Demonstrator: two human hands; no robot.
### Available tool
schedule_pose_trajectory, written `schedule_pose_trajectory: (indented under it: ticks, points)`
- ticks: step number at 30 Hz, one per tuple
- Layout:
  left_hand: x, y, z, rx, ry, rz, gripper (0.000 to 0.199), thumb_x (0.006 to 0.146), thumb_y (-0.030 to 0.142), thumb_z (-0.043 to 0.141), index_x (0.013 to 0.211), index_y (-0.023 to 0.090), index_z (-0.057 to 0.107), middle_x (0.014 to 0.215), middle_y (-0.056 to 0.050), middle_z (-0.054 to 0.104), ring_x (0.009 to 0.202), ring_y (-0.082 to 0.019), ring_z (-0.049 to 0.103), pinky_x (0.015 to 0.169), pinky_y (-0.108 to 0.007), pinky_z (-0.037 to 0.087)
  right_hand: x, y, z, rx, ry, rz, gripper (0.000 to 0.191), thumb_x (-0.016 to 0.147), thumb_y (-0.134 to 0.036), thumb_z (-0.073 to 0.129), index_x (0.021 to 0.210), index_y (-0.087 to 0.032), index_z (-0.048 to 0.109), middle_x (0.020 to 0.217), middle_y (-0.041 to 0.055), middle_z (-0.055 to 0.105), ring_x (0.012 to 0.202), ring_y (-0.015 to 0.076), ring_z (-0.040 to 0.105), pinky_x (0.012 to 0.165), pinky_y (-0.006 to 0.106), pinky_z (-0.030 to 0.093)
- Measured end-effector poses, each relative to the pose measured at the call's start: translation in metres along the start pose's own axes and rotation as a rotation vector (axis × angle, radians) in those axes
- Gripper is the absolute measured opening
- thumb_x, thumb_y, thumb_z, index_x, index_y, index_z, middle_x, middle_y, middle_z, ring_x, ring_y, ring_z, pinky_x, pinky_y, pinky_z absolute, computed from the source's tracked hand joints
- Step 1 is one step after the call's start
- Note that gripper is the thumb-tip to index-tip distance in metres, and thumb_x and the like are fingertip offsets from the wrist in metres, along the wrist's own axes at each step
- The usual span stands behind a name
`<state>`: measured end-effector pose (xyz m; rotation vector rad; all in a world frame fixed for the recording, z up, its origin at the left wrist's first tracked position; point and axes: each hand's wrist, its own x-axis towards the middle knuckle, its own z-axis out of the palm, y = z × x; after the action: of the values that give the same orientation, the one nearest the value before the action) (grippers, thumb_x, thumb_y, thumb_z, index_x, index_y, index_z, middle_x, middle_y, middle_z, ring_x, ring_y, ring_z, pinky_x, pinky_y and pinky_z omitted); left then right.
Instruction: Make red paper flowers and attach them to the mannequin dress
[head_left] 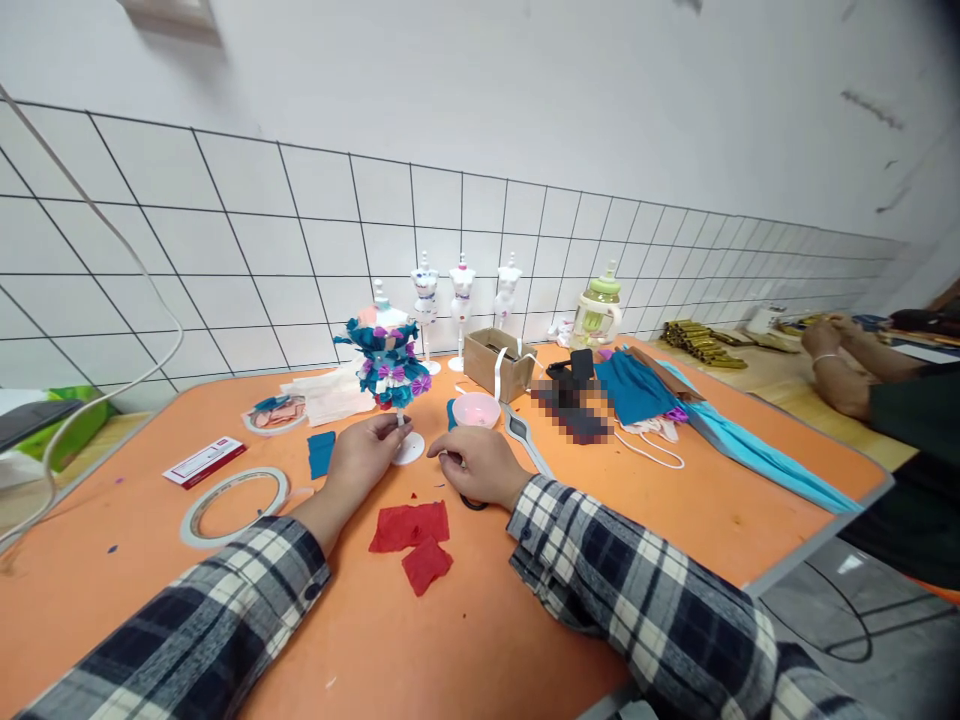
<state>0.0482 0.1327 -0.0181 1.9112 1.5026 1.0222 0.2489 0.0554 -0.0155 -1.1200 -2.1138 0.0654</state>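
My left hand [369, 452] is closed around the white stem of a small dress form [388, 362], just above its round white base. The form stands upright, wrapped in teal, purple and some red crumpled fabric. To its right, my right hand [480, 465] is low over the table with its fingers curled together. What they hold, if anything, is hidden; part of a black loop [472, 503] shows beneath that hand. Red fabric pieces [409, 527] lie in front of both hands. A pink bowl [477, 410] sits just behind my right hand.
Tape rolls [196, 520], a red-and-white box [204, 462] and a teal scrap [321, 455] lie left. Behind stand three white dress forms [462, 290], a cardboard box [491, 365] and a bottle [598, 310]. Teal cloth [636, 388] lies right; another person's arm [836, 370] is beyond.
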Motion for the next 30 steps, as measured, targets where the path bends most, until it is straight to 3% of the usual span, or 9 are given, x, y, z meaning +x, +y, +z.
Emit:
schedule_pose_trajectory:
  ticks: [7, 18, 26, 30]
  points:
    - [0.002, -0.004, 0.001, 0.039, -0.012, 0.006, 0.035, 0.078, 0.053, 0.063, 0.097, 0.026, 0.076, 0.096, -0.005, 0.079, 0.093, -0.027, 0.071, 0.074, -0.03, 0.047, 0.0, 0.001, 0.004, 0.022, -0.082, 0.04, 0.028, 0.084, -0.011, 0.052, 0.1, -0.022, 0.072, 0.098, 0.0013, 0.075, 0.09, 0.018, 0.067, 0.076, 0.028, 0.045]
    - [0.0, 0.0, -0.002, 0.156, 0.015, 0.026, 0.036, 0.076, 0.056, 0.061, 0.08, 0.021, 0.071, 0.072, -0.002, 0.073, 0.07, -0.022, 0.065, 0.059, -0.027, 0.038, 0.001, 0.007, 0.006, 0.014, -0.149, 0.111, 0.029, 0.083, -0.012, 0.053, 0.099, -0.025, 0.073, 0.098, 0.0, 0.075, 0.089, 0.0174, 0.066, 0.072, 0.026, 0.045]
    - [-0.001, -0.002, -0.004, 0.143, 0.026, 0.05, 0.036, 0.076, 0.055, 0.061, 0.086, 0.023, 0.075, 0.075, -0.002, 0.076, 0.071, -0.022, 0.068, 0.059, -0.026, 0.043, 0.001, 0.011, 0.008, 0.016, -0.073, 0.111, 0.022, 0.08, -0.015, 0.057, 0.093, -0.025, 0.072, 0.084, -0.0017, 0.073, 0.078, 0.0153, 0.066, 0.067, 0.024, 0.043]
    - [-0.008, -0.001, -0.004, 0.123, 0.035, 0.1, 0.038, 0.08, 0.054, 0.059, 0.096, 0.025, 0.076, 0.084, -0.002, 0.078, 0.077, -0.022, 0.069, 0.064, -0.027, 0.046, 0.003, 0.004, 0.003, -0.011, 0.093, 0.169, 0.016, 0.087, -0.026, 0.055, 0.094, -0.021, 0.068, 0.08, 0.0023, 0.067, 0.075, 0.0173, 0.06, 0.069, 0.028, 0.043]
